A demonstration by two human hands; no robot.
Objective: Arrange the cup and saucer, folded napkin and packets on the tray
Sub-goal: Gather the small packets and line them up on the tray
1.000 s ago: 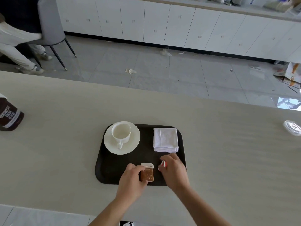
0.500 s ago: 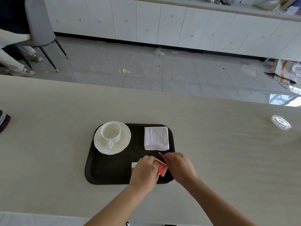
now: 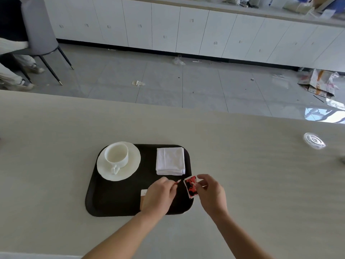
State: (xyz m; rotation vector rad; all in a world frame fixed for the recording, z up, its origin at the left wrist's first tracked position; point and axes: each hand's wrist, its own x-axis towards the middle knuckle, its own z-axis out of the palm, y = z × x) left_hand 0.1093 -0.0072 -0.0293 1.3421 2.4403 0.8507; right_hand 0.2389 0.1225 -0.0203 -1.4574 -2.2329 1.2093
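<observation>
A dark tray (image 3: 104, 206) lies on the beige counter. On its far left a white cup (image 3: 116, 153) stands on a white saucer (image 3: 130, 165). A folded white napkin (image 3: 170, 160) lies at the tray's far right. My right hand (image 3: 211, 193) pinches a red packet (image 3: 191, 186) upright over the tray's near right corner. My left hand (image 3: 160, 195) hovers beside it, fingers pinched on a thin red packet (image 3: 177, 181) seen edge-on. A brown and white packet (image 3: 143, 195) lies on the tray, mostly hidden under my left hand.
A clear plastic lid (image 3: 314, 140) lies on the counter at far right. Beyond the counter's far edge are a tiled floor with litter, white cabinets, and a grey chair (image 3: 40, 34) with a seated person at far left.
My right hand has lifted the red packet up off the tray and to the right. My left hand now pinches the thin red packet. The view has shifted right, so the brown bottle is gone.
</observation>
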